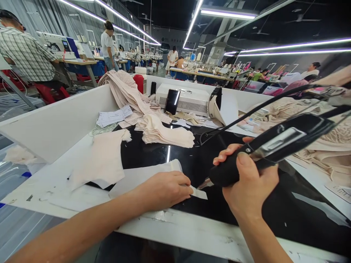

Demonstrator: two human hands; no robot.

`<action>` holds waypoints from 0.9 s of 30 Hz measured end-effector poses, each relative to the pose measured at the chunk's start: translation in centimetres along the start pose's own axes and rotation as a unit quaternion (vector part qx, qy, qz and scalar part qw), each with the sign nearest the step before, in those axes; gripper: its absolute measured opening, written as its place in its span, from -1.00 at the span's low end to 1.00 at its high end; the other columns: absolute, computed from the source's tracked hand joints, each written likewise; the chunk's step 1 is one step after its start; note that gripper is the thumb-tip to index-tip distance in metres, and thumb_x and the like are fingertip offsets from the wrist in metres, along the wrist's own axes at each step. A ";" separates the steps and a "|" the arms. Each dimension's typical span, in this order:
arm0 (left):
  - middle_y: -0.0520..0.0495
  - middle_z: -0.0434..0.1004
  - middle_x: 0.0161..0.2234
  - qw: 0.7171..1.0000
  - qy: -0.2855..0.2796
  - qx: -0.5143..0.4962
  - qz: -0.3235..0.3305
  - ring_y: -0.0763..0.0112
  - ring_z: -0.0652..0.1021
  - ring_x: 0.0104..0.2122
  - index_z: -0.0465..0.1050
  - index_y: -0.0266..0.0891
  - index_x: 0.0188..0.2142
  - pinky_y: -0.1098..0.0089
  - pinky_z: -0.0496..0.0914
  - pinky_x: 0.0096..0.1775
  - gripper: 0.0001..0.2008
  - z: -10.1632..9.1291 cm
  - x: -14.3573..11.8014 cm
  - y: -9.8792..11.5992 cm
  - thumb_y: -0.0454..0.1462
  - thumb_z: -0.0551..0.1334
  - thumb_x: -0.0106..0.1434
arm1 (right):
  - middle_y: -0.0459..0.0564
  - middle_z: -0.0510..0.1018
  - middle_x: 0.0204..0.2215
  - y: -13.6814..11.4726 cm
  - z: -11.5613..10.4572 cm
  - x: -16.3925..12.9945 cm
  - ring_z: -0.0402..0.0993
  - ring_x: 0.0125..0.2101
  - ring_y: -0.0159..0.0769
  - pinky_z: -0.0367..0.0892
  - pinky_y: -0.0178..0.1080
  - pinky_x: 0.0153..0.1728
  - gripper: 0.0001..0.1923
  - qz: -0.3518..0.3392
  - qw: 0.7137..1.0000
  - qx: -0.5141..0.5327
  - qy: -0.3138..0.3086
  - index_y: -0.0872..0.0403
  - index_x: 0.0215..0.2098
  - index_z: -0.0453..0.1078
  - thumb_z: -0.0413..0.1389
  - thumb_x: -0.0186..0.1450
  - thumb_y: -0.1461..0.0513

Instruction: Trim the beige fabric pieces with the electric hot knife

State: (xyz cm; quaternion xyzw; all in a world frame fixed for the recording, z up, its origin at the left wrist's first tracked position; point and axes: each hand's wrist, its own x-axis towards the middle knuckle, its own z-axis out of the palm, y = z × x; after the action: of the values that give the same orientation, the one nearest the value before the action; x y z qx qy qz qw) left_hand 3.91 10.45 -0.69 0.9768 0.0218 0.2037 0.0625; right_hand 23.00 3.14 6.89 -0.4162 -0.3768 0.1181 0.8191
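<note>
My left hand (168, 188) is on the black glossy work surface (219, 146), fingers curled together over a white strip (199, 193). The strip's end sticks out past the fingertips. Beneath and behind that hand lies a translucent white sheet (142, 175). In my right hand (248, 188) is a black corded hand tool (274, 142), gripped with fingers and thumb around its body. Its narrow metal tip (206, 183) points down-left, close to the strip's end; whether they touch I cannot tell.
Cream fabric pieces lie left (100, 157) and in a stack (167, 133) behind. A phone (172, 101) leans against a white vented box (189, 98). White side walls (63, 120) border the table. A black cable (246, 109) runs right, near more fabric (337, 138). People work beyond.
</note>
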 end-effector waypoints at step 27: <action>-0.13 0.80 0.02 0.999 0.016 -0.027 -0.006 0.21 0.75 0.06 0.67 -0.18 -0.01 0.29 0.62 0.04 -0.83 -0.1 -0.3 -0.4 -0.29 0.29 0.75 | -0.20 0.63 -0.37 0.1 -1.1 -0.1 0.55 -0.51 -0.31 0.60 -0.23 -0.48 -0.55 -0.015 1.000 -0.011 0.015 -0.04 0.00 0.55 0.58 0.27 0.07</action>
State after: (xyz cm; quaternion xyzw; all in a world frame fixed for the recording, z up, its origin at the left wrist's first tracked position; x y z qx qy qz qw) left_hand 3.63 10.80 -0.81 0.9713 0.0235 0.2190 0.0900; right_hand 23.73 2.48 6.37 -0.4208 -0.3725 0.0953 0.8216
